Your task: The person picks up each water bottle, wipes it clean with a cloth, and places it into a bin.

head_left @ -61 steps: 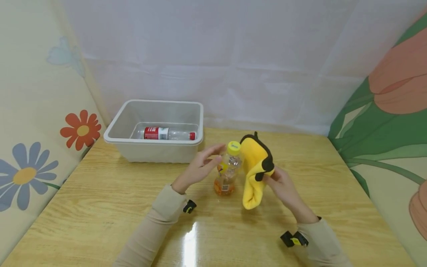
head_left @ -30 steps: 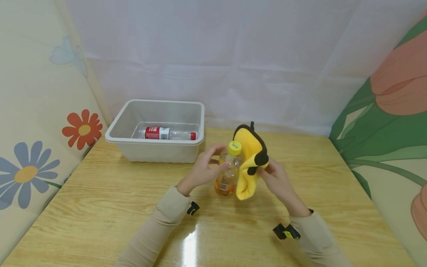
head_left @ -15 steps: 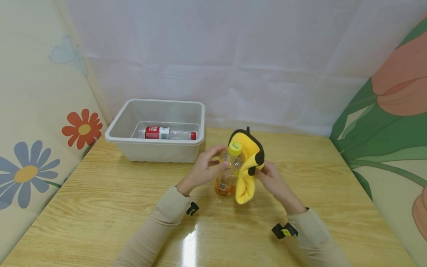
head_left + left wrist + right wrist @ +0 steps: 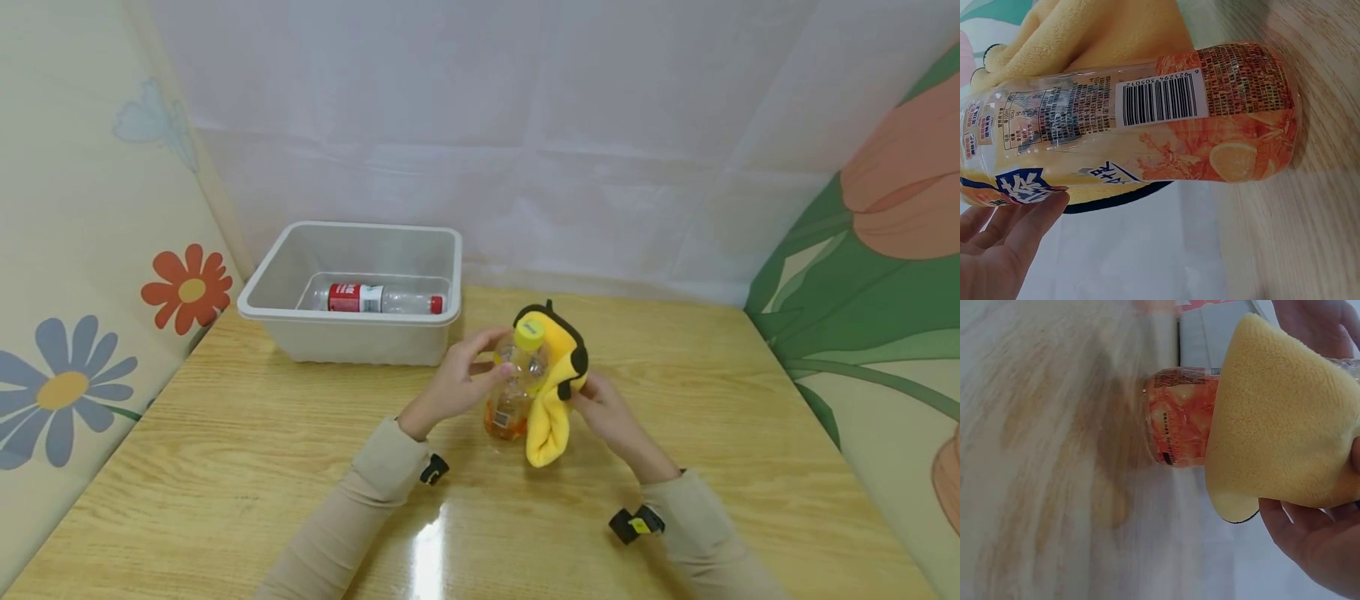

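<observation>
A clear plastic drink bottle [image 4: 510,408] with a yellow cap and an orange-printed label stands upright on the table. My left hand [image 4: 459,377] holds its upper body from the left, thumb in front and fingers behind. In the left wrist view the label's barcode [image 4: 1160,99] and orange-slice print face the camera. My right hand [image 4: 611,415] grips a folded yellow cloth [image 4: 553,417] with black edging, and the cloth lies against the bottle's right side. In the right wrist view the cloth [image 4: 1285,419] covers the bottle's upper part, leaving the bottom of the label showing.
A pale grey plastic bin [image 4: 360,337] stands at the back left of the wooden table [image 4: 262,467]. Inside it lies a clear bottle [image 4: 408,302] with a red cap and red label. A white sheet [image 4: 525,150] hangs behind, with flower-printed panels at both sides.
My right hand has brought the cloth leftward against the bottle, then slid it a little downward along its side. My left hand has closed from beside the bottle onto it.
</observation>
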A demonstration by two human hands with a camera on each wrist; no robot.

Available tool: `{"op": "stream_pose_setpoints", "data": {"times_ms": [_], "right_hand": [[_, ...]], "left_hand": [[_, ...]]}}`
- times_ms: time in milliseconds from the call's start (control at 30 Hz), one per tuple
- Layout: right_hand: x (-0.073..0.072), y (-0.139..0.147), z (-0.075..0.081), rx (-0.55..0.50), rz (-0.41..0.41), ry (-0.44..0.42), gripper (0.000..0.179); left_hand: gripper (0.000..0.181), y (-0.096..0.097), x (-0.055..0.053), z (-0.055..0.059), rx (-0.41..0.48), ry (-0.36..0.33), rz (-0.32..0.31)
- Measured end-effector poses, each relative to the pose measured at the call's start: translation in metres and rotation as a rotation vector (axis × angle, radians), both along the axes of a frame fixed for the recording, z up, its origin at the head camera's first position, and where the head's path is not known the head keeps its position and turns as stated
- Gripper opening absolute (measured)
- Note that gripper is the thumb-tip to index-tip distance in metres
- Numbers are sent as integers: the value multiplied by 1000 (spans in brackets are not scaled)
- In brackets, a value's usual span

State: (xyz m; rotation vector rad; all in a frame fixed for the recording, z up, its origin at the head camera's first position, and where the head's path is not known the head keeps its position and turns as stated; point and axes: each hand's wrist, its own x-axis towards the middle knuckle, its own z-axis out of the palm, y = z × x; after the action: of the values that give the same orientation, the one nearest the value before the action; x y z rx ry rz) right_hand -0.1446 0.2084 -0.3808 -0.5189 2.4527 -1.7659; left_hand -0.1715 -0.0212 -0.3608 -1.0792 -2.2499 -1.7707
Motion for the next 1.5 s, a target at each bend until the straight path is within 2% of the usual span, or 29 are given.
{"op": "stream_pose_setpoints", "data": {"times_ms": [267,467,600,767,867,1067,1200,1400,1500], "right_hand": [[0,-2,-13,30,2,-48,25],[-1,-4,-22,43,47,-36,27],[2,-6,-24,76,40,-7,27],[5,-9,-22,106,21,32,28],[6,-9,-21,102,5,18,28],[9,-2,-19,100,-9,10,29],[13,4,-17,83,-12,15,29],[18,8,-10,47,-24,8,29],[20,9,-8,38,-38,6,29]], "left_hand": [[45,0,0,0,6,0,-14],[45,0,0,0,4,6,-9],[45,0,0,0,3,18,-9],[46,0,-1,0,-4,22,-12],[48,-1,-2,-1,2,9,-23],[45,-3,-5,0,34,-6,-94],[43,-5,-8,2,6,-11,-131],[42,-7,-7,7,-26,-46,-140],[42,-5,-6,7,-39,-37,-133]]}}
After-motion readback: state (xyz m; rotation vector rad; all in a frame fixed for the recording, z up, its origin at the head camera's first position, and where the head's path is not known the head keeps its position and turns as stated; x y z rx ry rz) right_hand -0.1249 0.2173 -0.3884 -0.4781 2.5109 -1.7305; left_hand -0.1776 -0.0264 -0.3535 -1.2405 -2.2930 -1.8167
